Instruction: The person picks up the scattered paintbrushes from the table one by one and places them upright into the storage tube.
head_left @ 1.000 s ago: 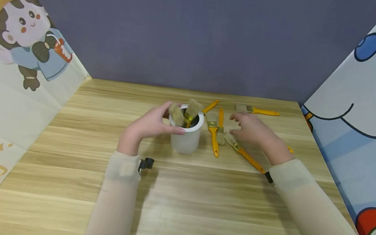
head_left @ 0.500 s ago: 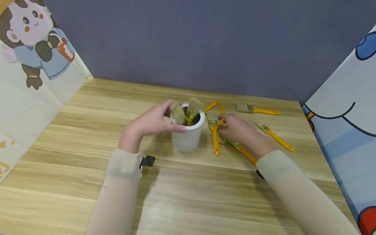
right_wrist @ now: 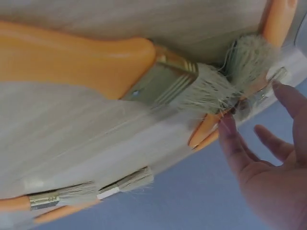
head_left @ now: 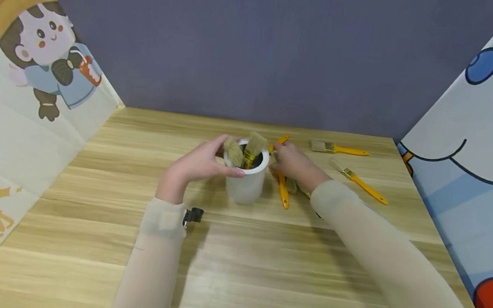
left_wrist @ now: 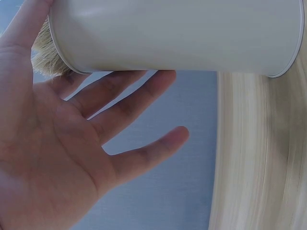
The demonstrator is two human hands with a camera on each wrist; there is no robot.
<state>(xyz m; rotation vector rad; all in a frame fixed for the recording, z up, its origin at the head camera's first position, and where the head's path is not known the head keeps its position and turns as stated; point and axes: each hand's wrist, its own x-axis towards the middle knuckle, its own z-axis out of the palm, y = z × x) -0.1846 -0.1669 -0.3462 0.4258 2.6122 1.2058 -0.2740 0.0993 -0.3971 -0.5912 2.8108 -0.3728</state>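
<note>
Fingers [left_wrist: 132, 106] touch a pale container [left_wrist: 177, 36], bristles [left_wrist: 47, 55] at its rim.

Between the sleeves [head_left: 149, 263], the near tabletop [head_left: 245, 271] is passable, while the white pot [head_left: 244, 190] and paintbrushes [head_left: 367, 187] obstruct the far middle and right.

2 beige sleeves [head_left: 149, 263], black left-wrist device [head_left: 194, 215]

1. The cup [head_left: 244, 190] has a smooth surface with a soft shine.
2. The brush handles [right_wrist: 72, 60] look like smooth, glossy plastic.
3. Their bands [right_wrist: 160, 81] look like shiny metal.
4. The bristles [right_wrist: 208, 89] look rough and matt.
5. The counter [head_left: 236, 275] shows wood grain, slightly glossy.
6. The wall [head_left: 256, 47] looks matt.
7. The sleeve [head_left: 148, 272] is matt cloth.
</note>
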